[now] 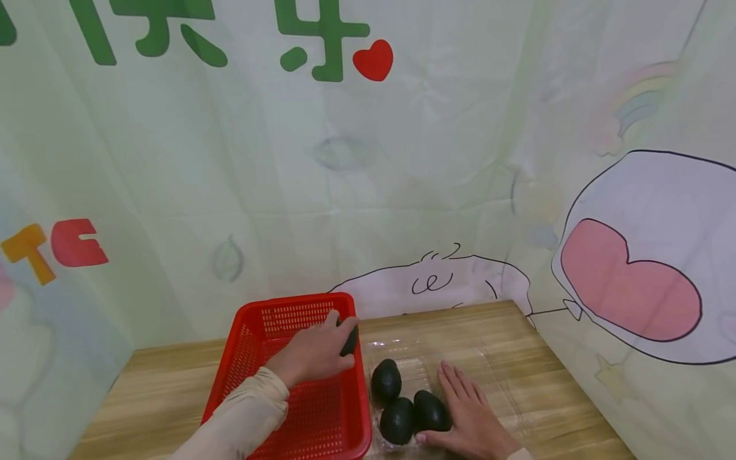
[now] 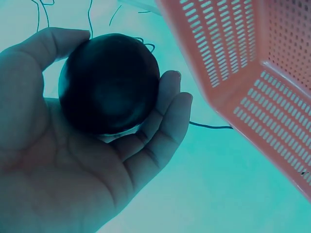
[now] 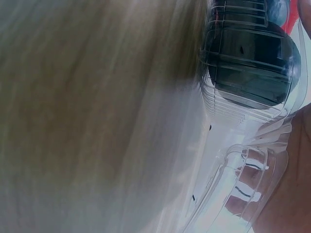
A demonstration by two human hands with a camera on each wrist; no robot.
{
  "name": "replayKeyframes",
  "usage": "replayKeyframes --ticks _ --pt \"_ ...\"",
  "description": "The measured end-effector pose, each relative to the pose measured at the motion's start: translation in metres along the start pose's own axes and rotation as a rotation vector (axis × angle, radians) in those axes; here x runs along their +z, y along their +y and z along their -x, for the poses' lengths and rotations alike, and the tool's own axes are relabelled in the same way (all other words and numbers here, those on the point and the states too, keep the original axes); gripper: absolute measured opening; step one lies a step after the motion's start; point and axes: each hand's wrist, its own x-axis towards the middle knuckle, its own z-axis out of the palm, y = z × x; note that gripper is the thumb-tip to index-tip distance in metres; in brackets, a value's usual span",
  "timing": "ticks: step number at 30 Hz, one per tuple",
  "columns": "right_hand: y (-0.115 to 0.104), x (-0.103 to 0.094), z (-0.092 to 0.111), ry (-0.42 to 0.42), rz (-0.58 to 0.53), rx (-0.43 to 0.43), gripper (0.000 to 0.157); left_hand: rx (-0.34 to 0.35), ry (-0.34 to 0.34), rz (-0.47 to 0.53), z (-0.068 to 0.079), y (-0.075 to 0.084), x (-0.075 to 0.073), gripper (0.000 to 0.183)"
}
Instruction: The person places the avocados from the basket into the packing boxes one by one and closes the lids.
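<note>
My left hand [image 1: 315, 352] grips a dark avocado [image 2: 109, 85], its fingers and thumb curled round the fruit. In the head view this hand is above the right side of a red plastic basket [image 1: 363, 415]. To the right of the basket lies a clear plastic clamshell box [image 1: 413, 372]. Three dark avocados sit in it: one at the back [image 1: 386, 382], one at the front [image 1: 397, 420] and one on the right [image 1: 431, 412]. My right hand [image 1: 474, 418] rests on the box with straight fingers, its thumb beside the right avocado.
Beneath the basket and box is a wood-grain table [image 1: 540, 364]. A printed cloth backdrop [image 1: 259, 160] hangs right behind the table and along its sides. The basket's perforated walls [image 2: 218, 43] rise close to the left hand.
</note>
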Motion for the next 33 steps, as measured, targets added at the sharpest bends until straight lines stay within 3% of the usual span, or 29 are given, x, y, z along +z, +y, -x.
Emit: replayKeyframes --ticks 14,26,33 --pt "0.000 -0.001 -0.001 -0.048 -0.009 0.036 0.120 0.075 -0.019 -0.006 -0.014 0.021 0.013 0.068" --pt "0.000 0.000 -0.001 -0.030 -0.010 0.020 0.120 0.075 -0.140 -0.016 -0.027 0.044 0.035 0.072" --pt "0.000 0.000 -0.001 -0.043 -0.004 0.025 0.120 0.086 -0.199 -0.154 -0.039 0.056 0.057 0.073"
